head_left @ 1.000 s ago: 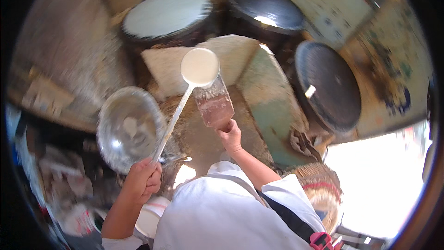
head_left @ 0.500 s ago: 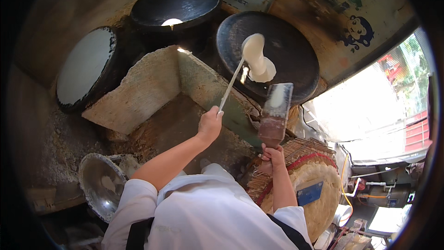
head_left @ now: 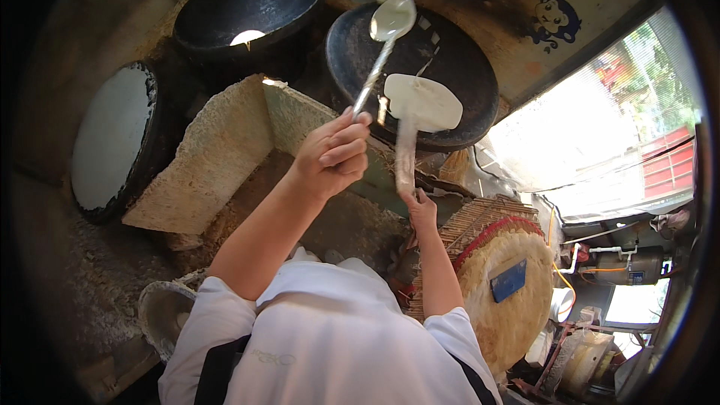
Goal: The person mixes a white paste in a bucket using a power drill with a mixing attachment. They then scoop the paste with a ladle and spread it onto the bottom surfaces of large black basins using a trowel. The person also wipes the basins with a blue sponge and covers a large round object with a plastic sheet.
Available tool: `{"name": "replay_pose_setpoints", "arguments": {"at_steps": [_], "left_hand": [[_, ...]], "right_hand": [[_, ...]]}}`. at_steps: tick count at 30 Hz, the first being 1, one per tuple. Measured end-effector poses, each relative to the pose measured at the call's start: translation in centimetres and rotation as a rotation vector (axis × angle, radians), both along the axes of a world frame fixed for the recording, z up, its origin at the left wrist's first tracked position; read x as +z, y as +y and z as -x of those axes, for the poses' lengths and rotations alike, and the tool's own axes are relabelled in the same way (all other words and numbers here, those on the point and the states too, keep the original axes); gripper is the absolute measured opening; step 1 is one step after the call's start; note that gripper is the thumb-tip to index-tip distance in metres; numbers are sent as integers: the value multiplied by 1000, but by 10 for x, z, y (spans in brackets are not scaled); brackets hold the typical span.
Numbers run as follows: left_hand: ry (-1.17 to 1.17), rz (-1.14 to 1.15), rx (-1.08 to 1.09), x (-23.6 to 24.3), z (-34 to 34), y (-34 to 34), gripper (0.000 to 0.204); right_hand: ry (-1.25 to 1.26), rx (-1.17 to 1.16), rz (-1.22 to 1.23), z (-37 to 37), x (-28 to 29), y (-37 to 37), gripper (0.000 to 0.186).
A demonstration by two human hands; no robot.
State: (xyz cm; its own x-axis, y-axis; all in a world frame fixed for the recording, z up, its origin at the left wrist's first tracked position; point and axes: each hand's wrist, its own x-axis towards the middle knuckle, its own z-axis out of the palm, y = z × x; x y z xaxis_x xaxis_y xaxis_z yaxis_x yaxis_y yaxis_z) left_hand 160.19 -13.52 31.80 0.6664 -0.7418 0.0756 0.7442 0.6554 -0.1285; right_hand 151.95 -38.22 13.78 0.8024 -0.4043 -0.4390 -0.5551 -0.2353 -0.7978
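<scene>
My left hand [head_left: 336,151] is closed round the handle of a ladle [head_left: 393,18]. The ladle's bowl, coated with pale batter, is held over the far part of a round black griddle [head_left: 466,56]. A thin streak of batter trails below the bowl. On the near part of the griddle lies a puddle of cream-coloured batter [head_left: 427,103]. My right hand [head_left: 420,211] grips a flat scraper [head_left: 406,151], seen nearly edge-on and smeared by motion. Its tip reaches the puddle's near edge; whether it touches, I cannot tell.
A deep black pan [head_left: 247,0] stands at the far left, beside a vessel of white batter [head_left: 112,135]. Upright slabs [head_left: 206,157] divide them from me. To my right, a large round flatbread stack [head_left: 495,322] carries a blue block [head_left: 508,280]. A metal bowl [head_left: 161,311] sits lower left.
The ladle has swung up and away from the puddle, its pour ended. The batter has spread wider. My right hand has moved the scraper left and turned it toward the batter.
</scene>
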Motion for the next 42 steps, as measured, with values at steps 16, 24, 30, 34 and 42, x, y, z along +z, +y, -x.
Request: {"name": "replay_pose_setpoints", "arguments": {"at_steps": [16, 24, 30, 34, 42], "left_hand": [[253, -743, 588, -176, 235, 240, 7], [377, -1232, 443, -260, 409, 292, 26], [421, -1368, 122, -281, 429, 291, 29], [409, -1416, -66, -275, 424, 293, 30], [271, -1351, -549, -253, 385, 324, 34]], "right_hand": [[-35, 147, 604, -22, 22, 28, 77], [-56, -189, 297, -33, 19, -16, 61], [-110, 241, 641, -49, 16, 22, 71], [-1, 258, 1126, -42, 15, -6, 66], [-132, 26, 400, -59, 0, -66, 50]]}}
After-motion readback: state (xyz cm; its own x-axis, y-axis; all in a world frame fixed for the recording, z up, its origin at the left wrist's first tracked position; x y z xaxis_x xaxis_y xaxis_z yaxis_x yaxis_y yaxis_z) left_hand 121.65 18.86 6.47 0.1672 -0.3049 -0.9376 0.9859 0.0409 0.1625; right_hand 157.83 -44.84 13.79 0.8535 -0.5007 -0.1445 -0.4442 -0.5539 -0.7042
